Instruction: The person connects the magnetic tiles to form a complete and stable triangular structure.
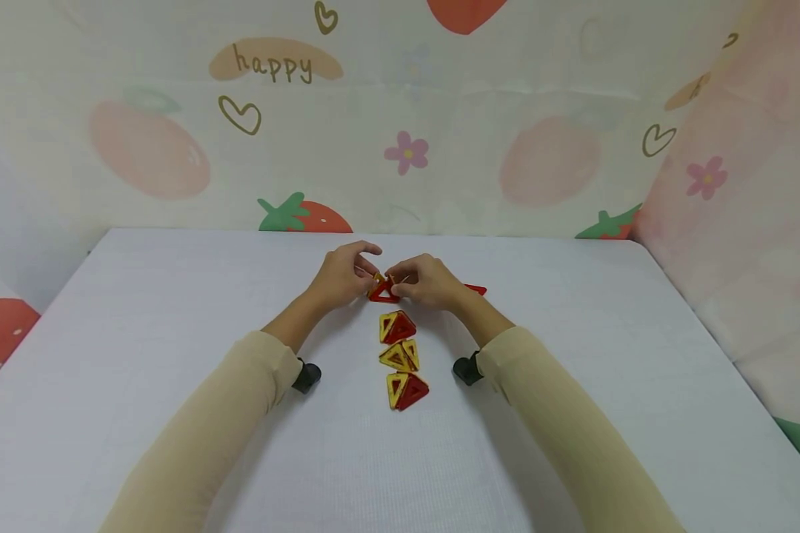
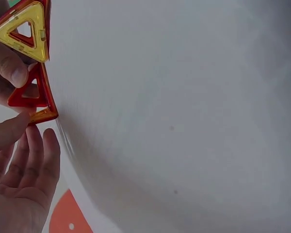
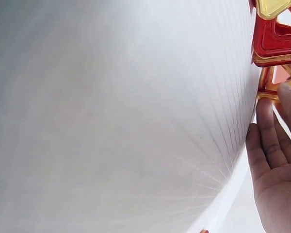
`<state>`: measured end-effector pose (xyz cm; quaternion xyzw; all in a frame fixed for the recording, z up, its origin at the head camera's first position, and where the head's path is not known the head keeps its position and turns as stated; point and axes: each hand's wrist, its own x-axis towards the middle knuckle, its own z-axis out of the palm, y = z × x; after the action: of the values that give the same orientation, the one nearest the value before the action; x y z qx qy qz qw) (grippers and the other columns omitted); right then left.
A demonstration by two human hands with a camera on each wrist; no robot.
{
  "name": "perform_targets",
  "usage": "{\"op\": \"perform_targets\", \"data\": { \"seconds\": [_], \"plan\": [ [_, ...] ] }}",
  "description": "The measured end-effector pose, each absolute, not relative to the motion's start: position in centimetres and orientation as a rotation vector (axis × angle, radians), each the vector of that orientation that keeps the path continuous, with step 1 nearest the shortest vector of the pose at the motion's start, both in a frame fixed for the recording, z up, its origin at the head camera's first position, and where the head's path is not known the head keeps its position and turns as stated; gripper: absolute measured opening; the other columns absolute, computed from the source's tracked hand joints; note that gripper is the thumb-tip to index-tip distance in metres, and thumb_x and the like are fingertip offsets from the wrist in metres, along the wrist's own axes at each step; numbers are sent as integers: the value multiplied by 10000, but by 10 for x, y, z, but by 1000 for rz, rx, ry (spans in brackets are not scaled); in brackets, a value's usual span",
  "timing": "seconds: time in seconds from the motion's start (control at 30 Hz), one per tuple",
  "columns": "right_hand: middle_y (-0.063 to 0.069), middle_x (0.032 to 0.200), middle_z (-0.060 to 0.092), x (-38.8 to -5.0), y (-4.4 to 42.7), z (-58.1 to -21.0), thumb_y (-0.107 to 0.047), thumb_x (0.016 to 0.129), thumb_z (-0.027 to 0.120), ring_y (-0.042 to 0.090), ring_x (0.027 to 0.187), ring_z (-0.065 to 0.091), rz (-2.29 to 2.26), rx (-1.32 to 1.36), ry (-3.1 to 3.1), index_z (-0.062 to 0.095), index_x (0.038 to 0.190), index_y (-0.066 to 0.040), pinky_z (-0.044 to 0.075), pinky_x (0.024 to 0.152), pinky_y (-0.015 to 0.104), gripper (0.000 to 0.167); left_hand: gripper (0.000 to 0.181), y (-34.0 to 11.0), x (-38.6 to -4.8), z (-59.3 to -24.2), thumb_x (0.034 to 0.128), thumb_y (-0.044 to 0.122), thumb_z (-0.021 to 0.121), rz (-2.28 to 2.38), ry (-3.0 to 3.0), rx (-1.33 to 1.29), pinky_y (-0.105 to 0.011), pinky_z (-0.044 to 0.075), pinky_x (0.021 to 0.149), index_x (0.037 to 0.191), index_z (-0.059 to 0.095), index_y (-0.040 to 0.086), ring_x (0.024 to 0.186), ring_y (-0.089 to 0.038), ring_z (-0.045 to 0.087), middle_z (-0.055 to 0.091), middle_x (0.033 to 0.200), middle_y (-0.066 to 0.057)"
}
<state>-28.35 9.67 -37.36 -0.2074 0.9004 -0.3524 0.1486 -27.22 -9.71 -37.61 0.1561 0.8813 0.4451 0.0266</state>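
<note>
Both hands meet at the far middle of the table over a red triangular magnetic tile with yellow-orange tiles standing at its sides. My left hand pinches a yellow-orange tile at the left side, thumb above and fingers below in the left wrist view. Opposite it, my right hand pinches another yellow-orange tile between thumb and forefinger. Toward me stand several small tile pyramids in a column: a yellow and red one, an all-yellow one and another yellow and red one.
A red tile lies to the right, partly hidden behind the right wrist. White cloth covers the table. A printed curtain hangs along its back edge. Each wrist wears a black camera, such as the left one.
</note>
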Motion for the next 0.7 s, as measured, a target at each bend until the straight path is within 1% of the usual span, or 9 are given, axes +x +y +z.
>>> {"op": "perform_targets", "data": {
  "seconds": [0.1,0.17,0.33,0.57,0.7],
  "plan": [
    [96,1177,677,-284,97,-374,-128,964,654,226,998,597,-1014,-596,2585,633,1328,-51,519,922,310,372,478,-97,-272,-376,888,-38,680,1385,2702,459,-367,574,793,1347,555,8,910,-273,699,710,1028,-163],
    [95,1180,677,-284,97,-374,-130,965,654,225,1003,599,-1012,-598,2586,633,1328,-52,518,926,312,372,477,-98,-272,-376,889,-33,679,1377,2699,445,-342,565,756,1348,559,17,892,-267,694,711,1029,-159],
    [92,1177,679,-285,96,-374,-135,964,657,226,1004,595,-1001,-604,2595,635,1328,-58,515,926,316,372,467,-99,-273,-376,891,-3,685,1332,2716,432,-292,512,680,1343,569,35,869,-253,660,714,1038,-148],
    [96,1191,677,-284,96,-375,-141,962,660,229,1037,601,-985,-599,2605,632,1324,-50,518,938,318,374,421,-99,-272,-377,903,16,682,1315,2708,436,-299,520,701,1314,588,23,898,-258,653,702,1058,-155],
    [96,1188,679,-285,97,-375,-150,960,664,230,1033,604,-982,-602,2606,637,1309,-46,530,912,315,365,406,-97,-272,-376,907,16,679,1321,2701,442,-305,526,720,1304,594,17,917,-261,658,702,1057,-153]
  ]
}}
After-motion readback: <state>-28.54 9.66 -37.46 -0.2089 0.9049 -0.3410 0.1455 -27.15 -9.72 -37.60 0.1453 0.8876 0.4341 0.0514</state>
